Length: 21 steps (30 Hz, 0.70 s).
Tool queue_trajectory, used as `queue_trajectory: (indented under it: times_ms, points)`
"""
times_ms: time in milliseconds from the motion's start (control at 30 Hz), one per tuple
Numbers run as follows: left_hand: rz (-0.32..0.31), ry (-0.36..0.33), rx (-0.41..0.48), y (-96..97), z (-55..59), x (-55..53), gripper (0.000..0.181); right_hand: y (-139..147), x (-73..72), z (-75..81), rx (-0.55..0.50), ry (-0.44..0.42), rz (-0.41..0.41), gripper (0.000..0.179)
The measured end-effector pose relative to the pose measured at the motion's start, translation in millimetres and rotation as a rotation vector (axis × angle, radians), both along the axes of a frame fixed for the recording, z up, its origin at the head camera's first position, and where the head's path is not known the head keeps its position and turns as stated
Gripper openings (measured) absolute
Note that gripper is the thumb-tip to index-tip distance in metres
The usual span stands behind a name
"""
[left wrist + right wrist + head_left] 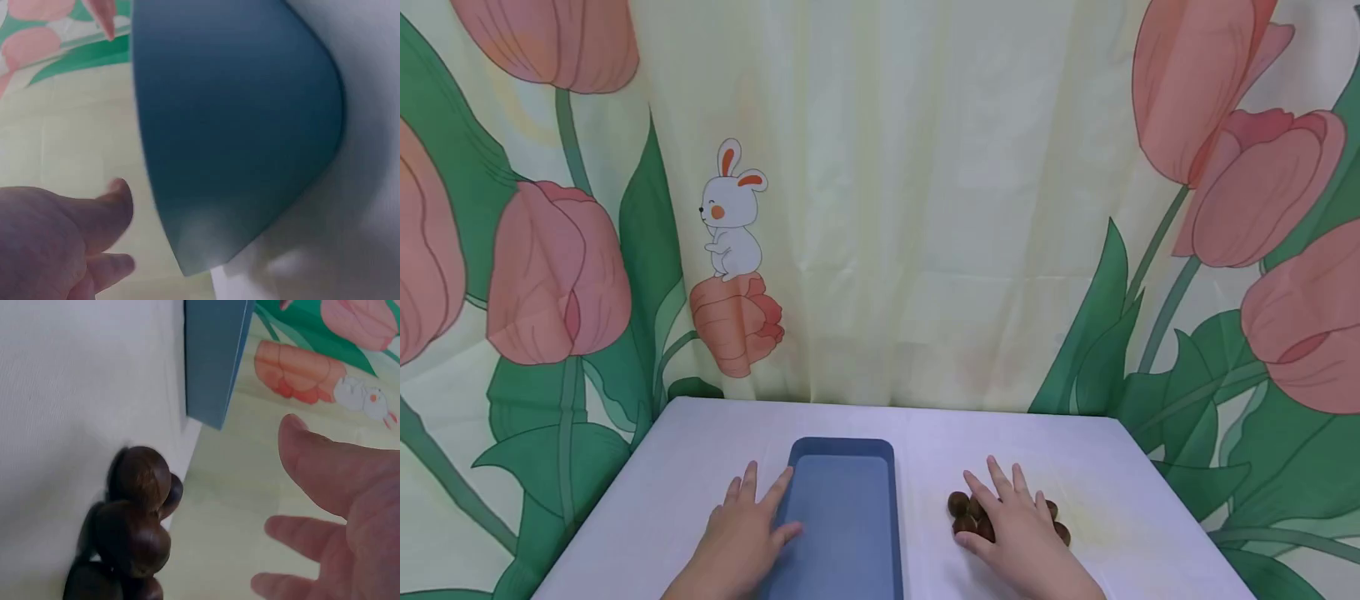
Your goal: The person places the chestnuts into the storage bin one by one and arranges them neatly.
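Observation:
A blue rectangular tray (842, 517) with a low rim lies on the white table, and its inside shows bare. My left hand (741, 533) hovers at the tray's left edge with fingers spread; in the left wrist view its thumb (115, 203) is apart from the tray wall (237, 125). My right hand (1018, 533) is above a cluster of dark brown, glossy round balls (964, 527), hiding part of them. In the right wrist view several balls (134, 537) sit close together on the cloth, and the fingers (300, 540) stand apart from them.
A white cloth (925, 442) covers the table. Behind it hangs a pale curtain (925, 208) printed with tulips and a rabbit. The table's far edge meets the curtain. The balls lie to the right of the tray, with a strip of cloth between.

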<state>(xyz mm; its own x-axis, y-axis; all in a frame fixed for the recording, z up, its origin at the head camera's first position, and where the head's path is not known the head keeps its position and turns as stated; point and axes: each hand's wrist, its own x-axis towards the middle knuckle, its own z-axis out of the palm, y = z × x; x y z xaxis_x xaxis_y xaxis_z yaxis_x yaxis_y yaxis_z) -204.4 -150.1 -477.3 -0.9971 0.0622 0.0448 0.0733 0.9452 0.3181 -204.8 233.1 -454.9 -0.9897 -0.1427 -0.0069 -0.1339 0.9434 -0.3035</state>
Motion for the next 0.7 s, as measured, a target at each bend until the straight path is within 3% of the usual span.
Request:
queue_trajectory:
  times_ms: [233,533,700]
  points:
    - [0.034,-0.054,0.095,-10.1,7.1,-6.6,0.055,20.1,-5.2,3.5,-0.116,0.055,-0.008,0.077]
    - [0.069,-0.076,0.205,-24.6,1.0,-16.4,0.040,41.5,-9.4,3.0,-0.193,0.125,-0.065,0.067]
    - [0.072,-0.058,0.259,-29.8,-2.7,-17.3,0.038,52.9,-11.4,3.0,-0.216,0.111,-0.108,0.068]
